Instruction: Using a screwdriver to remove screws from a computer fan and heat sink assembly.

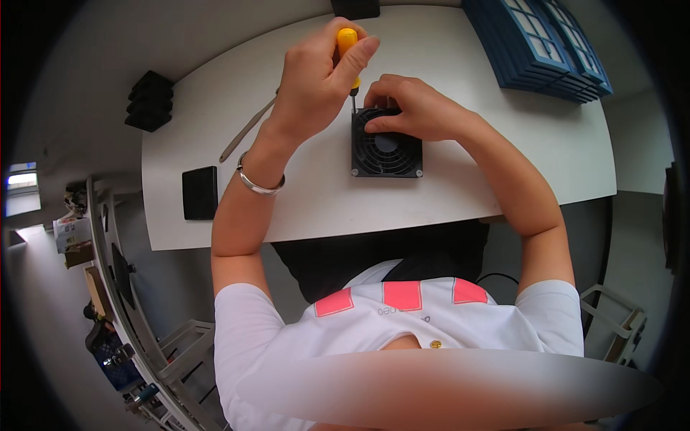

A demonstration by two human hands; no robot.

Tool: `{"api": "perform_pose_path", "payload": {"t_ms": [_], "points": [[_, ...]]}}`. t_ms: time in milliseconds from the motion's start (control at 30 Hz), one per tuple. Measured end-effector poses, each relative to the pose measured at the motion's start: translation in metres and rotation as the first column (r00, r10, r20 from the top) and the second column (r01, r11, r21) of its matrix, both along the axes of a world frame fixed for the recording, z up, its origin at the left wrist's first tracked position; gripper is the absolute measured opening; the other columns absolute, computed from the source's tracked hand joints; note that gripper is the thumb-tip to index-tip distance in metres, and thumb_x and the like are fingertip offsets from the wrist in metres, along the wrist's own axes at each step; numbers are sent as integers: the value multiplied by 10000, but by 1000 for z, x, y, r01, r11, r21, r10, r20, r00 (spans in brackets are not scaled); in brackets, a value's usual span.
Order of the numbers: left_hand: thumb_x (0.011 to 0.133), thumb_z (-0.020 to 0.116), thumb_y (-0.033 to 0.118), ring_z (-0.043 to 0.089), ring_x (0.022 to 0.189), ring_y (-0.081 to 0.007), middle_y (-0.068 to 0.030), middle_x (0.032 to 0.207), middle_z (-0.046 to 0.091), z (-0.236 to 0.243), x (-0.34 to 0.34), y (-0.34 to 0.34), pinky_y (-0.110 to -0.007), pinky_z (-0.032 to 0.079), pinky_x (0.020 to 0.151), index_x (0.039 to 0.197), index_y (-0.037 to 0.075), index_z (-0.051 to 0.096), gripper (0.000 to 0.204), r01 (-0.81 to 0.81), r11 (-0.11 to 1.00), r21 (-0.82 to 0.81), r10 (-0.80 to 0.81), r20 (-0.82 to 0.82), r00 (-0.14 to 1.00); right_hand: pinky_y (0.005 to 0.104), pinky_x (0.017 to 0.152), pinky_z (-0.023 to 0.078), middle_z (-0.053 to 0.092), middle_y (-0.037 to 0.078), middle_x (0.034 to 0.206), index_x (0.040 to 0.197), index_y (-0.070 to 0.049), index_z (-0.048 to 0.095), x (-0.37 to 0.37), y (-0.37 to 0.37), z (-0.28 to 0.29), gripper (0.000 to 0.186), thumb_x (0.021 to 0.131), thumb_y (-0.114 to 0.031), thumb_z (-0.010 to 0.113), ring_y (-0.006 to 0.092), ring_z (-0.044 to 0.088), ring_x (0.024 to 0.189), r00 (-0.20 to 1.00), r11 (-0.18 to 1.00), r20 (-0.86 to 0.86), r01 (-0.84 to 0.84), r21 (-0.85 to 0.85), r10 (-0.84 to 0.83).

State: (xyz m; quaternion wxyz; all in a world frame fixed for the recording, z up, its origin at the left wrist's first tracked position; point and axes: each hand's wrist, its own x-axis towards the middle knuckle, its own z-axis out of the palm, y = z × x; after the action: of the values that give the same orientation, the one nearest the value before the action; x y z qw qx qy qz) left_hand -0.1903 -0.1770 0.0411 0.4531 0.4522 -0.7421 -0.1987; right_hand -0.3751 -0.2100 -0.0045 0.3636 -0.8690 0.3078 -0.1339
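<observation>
My left hand [313,82] is closed around the yellow handle of a screwdriver [347,37], held nearly upright. The metal shaft comes down at the far left corner of a square black cooling fan [386,164], and the tip's exact seat is too small to make out. Flat on the table, the fan has a round ringed grille, with a small silvery screw head at each near corner. My right hand [417,108] grips the fan's far side, thumb over the grille and fingers bent at the far edge, hiding the far right corner.
The white table [316,208] carries a thin grey rod-like tool [246,133] beside my left wrist and a flat black rectangular piece [199,192]. Stacked black parts [149,100] sit at the left edge. Blue framed panels [543,54] are piled far right, a black object [356,8] far back.
</observation>
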Motion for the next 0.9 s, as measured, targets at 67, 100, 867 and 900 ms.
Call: {"api": "perform_pose_path", "payload": {"t_ms": [67,100,867,900], "points": [[971,550,409,543,652,-76,-7,746,619,-2,0,0,-209,418,570,967,62,616,353,8,997,74,-10,24,1000,369,819,495,637,149,977,999,-12,648,-1,0,1,377,802,-317,750,280,608,944,1000,1000,-5,7,27,-7],[966,564,377,563,602,-103,-27,693,613,-2,-1,-1,-230,436,542,943,49,616,333,-1,1000,23,1,8,1000,369,819,495,637,149,977,999,-12,648,-2,-1,0,377,802,-317,750,280,608,944,1000,1000,-3,10,27,-10],[950,593,312,584,586,-126,-53,678,598,4,3,-5,-244,456,550,1011,47,563,274,77,994,79,-87,136,987,344,769,480,616,109,895,995,-34,595,-8,-9,5,379,800,-313,759,242,577,834,993,989,-114,-11,145,28],[936,611,278,581,588,-132,-56,685,593,7,3,-6,-248,459,558,1044,51,541,261,130,987,91,-144,163,976,344,769,480,616,109,895,995,-34,595,-9,-11,8,379,800,-313,759,242,577,834,994,990,-113,1,144,15]]}}
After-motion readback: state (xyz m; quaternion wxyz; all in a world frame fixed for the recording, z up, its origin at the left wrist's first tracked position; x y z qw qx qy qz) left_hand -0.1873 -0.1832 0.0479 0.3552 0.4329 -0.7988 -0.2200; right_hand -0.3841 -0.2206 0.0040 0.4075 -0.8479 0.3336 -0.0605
